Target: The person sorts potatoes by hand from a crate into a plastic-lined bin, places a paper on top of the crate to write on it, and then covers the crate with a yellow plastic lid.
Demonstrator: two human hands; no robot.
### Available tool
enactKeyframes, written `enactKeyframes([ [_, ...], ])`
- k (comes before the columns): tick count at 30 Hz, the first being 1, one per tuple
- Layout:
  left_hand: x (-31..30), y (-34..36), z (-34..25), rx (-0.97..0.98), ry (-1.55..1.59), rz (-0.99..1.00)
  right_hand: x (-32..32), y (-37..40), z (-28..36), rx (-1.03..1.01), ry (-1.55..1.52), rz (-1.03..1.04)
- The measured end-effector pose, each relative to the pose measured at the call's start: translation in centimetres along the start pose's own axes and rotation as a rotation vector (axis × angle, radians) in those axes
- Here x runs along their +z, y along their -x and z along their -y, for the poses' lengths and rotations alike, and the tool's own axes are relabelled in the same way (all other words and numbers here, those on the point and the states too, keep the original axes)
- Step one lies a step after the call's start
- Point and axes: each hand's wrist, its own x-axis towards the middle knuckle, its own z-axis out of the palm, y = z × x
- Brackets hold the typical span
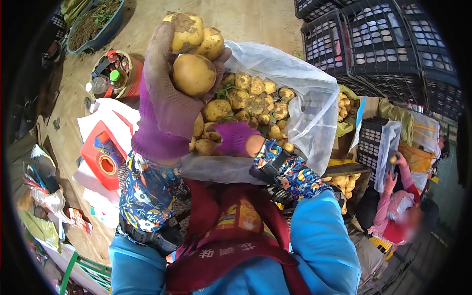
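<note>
My left hand [169, 93], in a purple glove with a soiled grip face, is raised over the left end of a plastic-lined container. Three potatoes [194, 74] rest in its palm, held by the curled fingers; some have soil on the skin. Lower down, my right hand [235, 137], in a matching glove, reaches in among the loose potatoes [255, 104] there. Its fingertips blend with the dirty potatoes, so I cannot make out their grip. Clear plastic sheeting [314, 113] stands up around the pile, and bits of green leaf lie between the potatoes.
Stacked black crates [378, 44] stand at the upper right. A bucket [133, 78] with bottles and a red container [102, 160] sit to the left. Top left is a blue basin [110, 29] holding soil and plants. Another person [393, 206] in pink sleeves works at the right.
</note>
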Motion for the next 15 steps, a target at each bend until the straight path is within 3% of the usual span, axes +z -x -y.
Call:
enactKeyframes([
  [4,-0.2,-0.2,0.0,-0.018,0.016,-0.004,2.7,-3.7,1.3,0.120,0.294,0.403],
  [5,-0.1,-0.1,-0.1,-0.017,0.008,0.002,2.9,-3.7,1.0,0.099,0.188,0.428],
  [9,-0.5,-0.4,0.0,-0.007,0.001,0.011,0.6,-1.4,-0.5,-0.039,0.017,0.361],
  [12,-0.7,-0.5,0.1,0.003,-0.006,0.019,1.9,-2.0,-3.9,-0.094,-0.175,0.481],
  [15,-0.6,-0.4,-0.1,-0.030,0.041,0.015,3.5,-2.0,-3.5,-0.314,-0.412,0.372],
])
